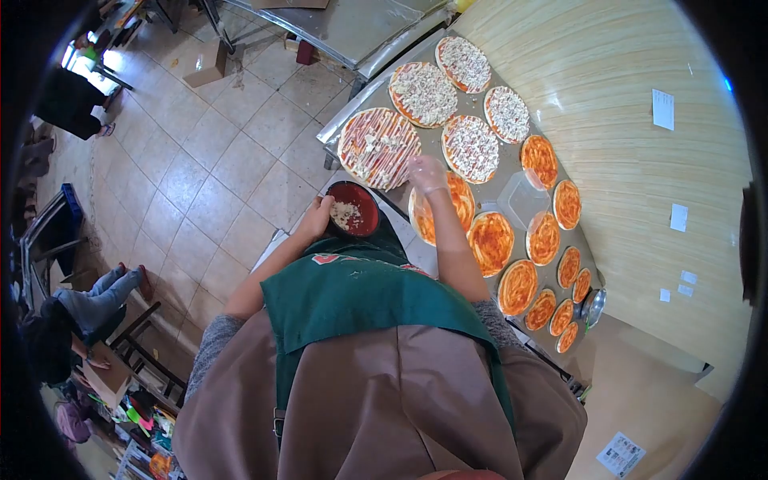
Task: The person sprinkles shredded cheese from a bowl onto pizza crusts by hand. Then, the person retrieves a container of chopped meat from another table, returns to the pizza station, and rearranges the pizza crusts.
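My left hand (318, 218) grips the rim of a dark red bowl (368, 210), which holds some crumbled white cheese (346, 214). My right hand (429, 174), in a clear plastic glove, hovers at the right edge of a large pizza (380, 150) topped with pinkish strips and a few white crumbs in the middle. Its fingers look drawn together; whatever is in them is hidden. Under my right forearm lies a sauced pizza base (452, 210), partly covered. Beyond the hand, a pizza (470, 150) is thickly strewn with white crumbs.
More crumb-topped pizzas (424, 94) stand at the table's far end, and several sauce-only bases (490, 242) fill the near end. A clear plastic container (524, 198) sits among them. A metal bowl (593, 307) is at the table's corner. A wall (640, 184) borders the right side; people are at far left.
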Demonstrator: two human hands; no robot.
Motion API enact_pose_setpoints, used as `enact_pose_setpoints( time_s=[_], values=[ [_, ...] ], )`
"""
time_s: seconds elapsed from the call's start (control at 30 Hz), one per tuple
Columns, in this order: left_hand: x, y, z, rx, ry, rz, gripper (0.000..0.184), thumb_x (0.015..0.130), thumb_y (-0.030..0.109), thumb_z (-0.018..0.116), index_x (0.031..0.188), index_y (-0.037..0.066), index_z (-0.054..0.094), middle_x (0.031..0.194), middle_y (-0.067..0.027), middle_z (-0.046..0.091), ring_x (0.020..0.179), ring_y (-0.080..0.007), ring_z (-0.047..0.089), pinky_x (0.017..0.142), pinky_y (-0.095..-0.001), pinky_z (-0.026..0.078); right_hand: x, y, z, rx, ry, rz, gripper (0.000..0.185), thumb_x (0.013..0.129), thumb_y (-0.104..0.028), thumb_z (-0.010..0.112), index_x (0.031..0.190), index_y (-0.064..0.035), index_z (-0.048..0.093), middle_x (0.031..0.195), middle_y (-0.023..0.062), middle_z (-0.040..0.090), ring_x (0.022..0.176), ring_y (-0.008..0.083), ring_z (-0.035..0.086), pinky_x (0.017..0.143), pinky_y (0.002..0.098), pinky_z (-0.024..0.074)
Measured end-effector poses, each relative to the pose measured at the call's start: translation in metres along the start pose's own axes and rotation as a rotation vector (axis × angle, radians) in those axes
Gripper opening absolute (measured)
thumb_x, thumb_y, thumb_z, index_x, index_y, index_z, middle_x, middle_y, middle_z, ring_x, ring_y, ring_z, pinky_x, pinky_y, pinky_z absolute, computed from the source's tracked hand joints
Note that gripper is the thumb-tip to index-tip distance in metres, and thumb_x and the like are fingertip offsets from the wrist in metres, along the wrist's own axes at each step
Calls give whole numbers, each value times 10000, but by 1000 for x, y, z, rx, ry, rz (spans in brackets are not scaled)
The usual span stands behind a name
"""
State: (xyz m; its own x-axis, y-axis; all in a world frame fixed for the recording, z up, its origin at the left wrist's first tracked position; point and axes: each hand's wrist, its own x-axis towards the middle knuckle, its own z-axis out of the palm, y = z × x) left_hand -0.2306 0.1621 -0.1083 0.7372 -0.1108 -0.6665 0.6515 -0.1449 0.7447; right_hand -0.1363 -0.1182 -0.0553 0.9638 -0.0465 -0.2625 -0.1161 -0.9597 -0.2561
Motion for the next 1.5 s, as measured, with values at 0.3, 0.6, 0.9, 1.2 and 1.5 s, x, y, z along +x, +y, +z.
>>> enact_pose_setpoints(
  time_s=[0.3,0.6,0.9,1.2,1.5],
  values=[
    [1,-8,-11,-14,15,16,652,879,475,389,1177,-102,451,1114,-274,562,1065,-334,538,942,-363,383,1,5,8,808,-64,382,146,798,-118,640,832,24,629,690,97,623,623,149,616,566,262,505],
    [-9,-3,-37,-79,92,-13,574,880,447,397,1145,-57,469,1022,-246,584,971,-304,568,872,-355,419,41,-1,-16,246,87,263,224,771,-210,562,872,-58,693,917,202,653,868,333,639,795,398,497],
    [-30,0,-60,-165,181,24,484,884,438,388,1102,10,437,849,-146,567,711,-213,595,524,-334,521,78,-45,-35,10,142,34,254,816,-240,531,874,-52,692,933,182,656,861,335,645,778,413,512],
    [-42,10,-61,-220,231,17,460,885,428,400,1114,31,437,924,-185,574,764,-238,604,561,-368,536,77,-93,11,120,48,-172,171,718,-215,647,827,-97,707,916,152,660,875,295,640,802,366,491],
    [-43,9,-66,-283,206,-18,477,871,441,418,1135,44,418,986,-185,565,836,-272,606,602,-404,547,41,-121,-12,216,-2,-256,138,768,-200,649,828,-86,699,859,170,660,830,296,648,770,372,500]
  ],
)
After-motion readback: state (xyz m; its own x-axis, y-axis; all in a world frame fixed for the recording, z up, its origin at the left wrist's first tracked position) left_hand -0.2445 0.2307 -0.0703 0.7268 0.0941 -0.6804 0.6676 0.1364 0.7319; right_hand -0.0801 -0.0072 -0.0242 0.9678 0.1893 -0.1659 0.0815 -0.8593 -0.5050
